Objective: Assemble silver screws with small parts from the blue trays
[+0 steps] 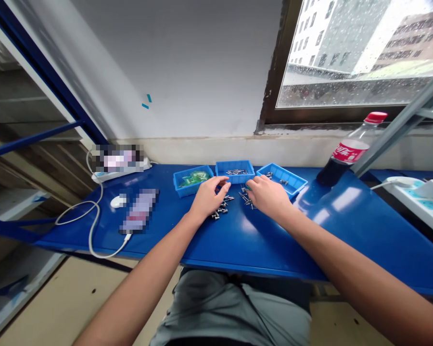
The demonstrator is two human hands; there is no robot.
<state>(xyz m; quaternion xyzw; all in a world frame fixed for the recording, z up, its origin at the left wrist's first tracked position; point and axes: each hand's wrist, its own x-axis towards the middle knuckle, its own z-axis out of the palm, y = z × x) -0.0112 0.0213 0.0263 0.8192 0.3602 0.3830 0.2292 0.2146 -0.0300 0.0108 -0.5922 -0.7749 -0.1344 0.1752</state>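
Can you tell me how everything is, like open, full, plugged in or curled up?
Left hand: curled, grip unclear
Right hand: curled, grip unclear
Left bin: open, holding green pieces
Middle bin: open, holding metal parts
Right bin: open, holding a few metal parts
Loose metal parts: lying on the table
Phone: flat, cable plugged in
Bottle: capped, partly full
Window: wet-looking, speckled

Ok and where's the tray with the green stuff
In the head view, the tray of green pieces sits on the blue table, left of the middle tray, close to the left hand.
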